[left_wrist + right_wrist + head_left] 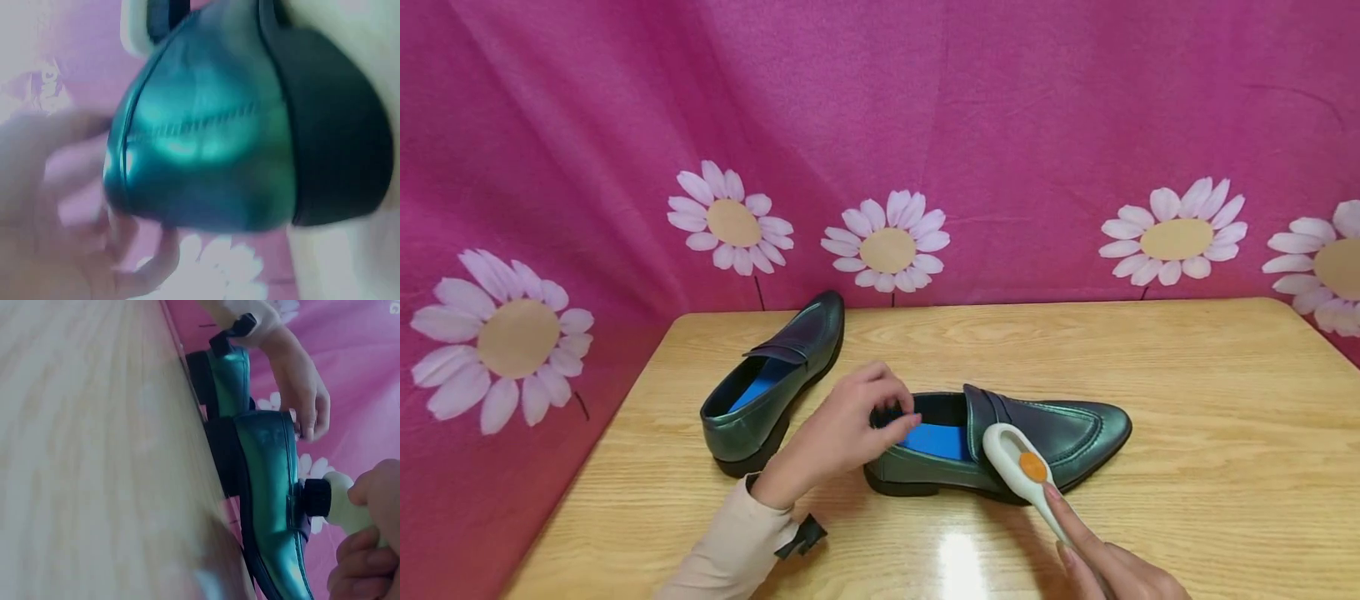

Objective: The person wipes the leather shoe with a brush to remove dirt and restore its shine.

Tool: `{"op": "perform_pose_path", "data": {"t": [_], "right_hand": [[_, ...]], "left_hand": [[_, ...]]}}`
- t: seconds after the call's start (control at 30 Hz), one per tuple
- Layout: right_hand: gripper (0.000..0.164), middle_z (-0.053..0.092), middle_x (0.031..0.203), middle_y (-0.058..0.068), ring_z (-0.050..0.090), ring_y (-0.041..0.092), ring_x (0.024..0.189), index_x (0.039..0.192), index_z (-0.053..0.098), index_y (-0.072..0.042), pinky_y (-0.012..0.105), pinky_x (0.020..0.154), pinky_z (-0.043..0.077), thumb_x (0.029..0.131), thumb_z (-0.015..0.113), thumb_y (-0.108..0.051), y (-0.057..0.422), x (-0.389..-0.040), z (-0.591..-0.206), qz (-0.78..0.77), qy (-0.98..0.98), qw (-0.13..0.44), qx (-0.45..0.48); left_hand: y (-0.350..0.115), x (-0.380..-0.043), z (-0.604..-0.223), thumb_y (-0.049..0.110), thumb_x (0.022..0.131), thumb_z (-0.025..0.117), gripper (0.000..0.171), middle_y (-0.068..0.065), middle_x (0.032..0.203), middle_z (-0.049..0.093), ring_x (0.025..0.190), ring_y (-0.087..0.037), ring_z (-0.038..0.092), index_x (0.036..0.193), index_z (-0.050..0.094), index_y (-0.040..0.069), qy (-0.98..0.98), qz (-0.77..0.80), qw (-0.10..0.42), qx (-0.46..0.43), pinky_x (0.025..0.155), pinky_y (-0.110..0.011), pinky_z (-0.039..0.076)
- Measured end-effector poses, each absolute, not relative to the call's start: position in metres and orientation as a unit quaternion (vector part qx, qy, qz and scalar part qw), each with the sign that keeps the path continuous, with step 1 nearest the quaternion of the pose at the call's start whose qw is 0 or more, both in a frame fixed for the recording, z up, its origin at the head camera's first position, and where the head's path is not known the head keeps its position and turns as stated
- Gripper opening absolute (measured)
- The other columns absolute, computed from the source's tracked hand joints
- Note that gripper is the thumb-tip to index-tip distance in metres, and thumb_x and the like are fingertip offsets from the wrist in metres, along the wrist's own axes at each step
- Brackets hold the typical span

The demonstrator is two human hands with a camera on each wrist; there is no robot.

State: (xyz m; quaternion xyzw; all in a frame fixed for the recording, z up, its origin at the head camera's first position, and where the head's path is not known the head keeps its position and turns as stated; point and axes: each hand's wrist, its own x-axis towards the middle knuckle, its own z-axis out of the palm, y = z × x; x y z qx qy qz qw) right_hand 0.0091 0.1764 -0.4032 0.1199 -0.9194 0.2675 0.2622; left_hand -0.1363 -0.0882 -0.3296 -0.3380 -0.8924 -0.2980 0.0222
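A dark green loafer (1075,421) with a blue insole stands upright on the table, toe to the right. My right hand (1116,560) grips a white-handled brush (1039,493) with an orange button (1032,467). In the right wrist view, the brush's black head (317,497) is against the loafer's strap area; whether it is bristles or sponge cannot be told. My left hand (846,423) hovers with bent fingers at the loafer's heel opening and appears to hold nothing. The loafer's heel (206,150) fills the left wrist view beside the blurred hand.
The matching loafer (797,337) stands at the back left, toe pointing away. Behind the wooden table (1210,433) hangs a pink cloth (1015,125) with white daisies. A black strap piece (805,536) sticks out from the left sleeve (737,533).
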Motion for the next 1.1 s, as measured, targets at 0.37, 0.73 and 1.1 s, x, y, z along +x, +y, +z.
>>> {"op": "perform_pose_path", "data": {"t": [0.37, 0.73, 1.1], "right_hand": [[0.060, 0.062, 0.072, -0.009, 0.045, -0.006, 0.056, 0.133, 0.059, -0.017, 0.009, 0.051, 0.033, 0.078, 0.075, 0.001, 0.185, 0.009, -0.401, 0.323, -0.900, 0.271, 0.113], [0.050, 0.072, 0.087, 0.004, 0.034, -0.006, 0.047, 0.131, 0.061, -0.021, 0.013, 0.042, 0.027, 0.086, 0.069, -0.003, 0.206, 0.002, -0.386, 0.347, -0.879, 0.322, -0.055], [0.069, 0.062, 0.072, 0.033, 0.031, -0.015, 0.044, 0.149, 0.036, -0.022, 0.015, 0.038, 0.025, 0.089, 0.067, -0.010, 0.222, -0.005, -0.393, 0.300, -0.872, 0.360, -0.143]], "left_hand": [[-0.100, -0.155, -0.337, 0.019, 0.093, 0.046, 0.030, -0.009, 0.057, 0.056, 0.041, -0.015, 0.046, 0.122, 0.046, 0.009, -0.853, -0.403, -0.314, -0.107, 0.041, -0.024, 0.045], [-0.098, -0.155, -0.330, 0.013, 0.099, 0.044, 0.041, -0.002, 0.049, 0.058, 0.041, -0.019, 0.060, 0.139, 0.052, 0.019, -0.891, -0.401, -0.124, -0.174, 0.074, -0.040, 0.052], [-0.097, -0.123, -0.328, 0.017, 0.091, 0.060, 0.058, -0.008, 0.069, 0.058, 0.054, -0.017, 0.054, 0.142, 0.031, 0.014, -0.947, -0.195, -0.162, -0.195, 0.053, -0.032, 0.044]]}}
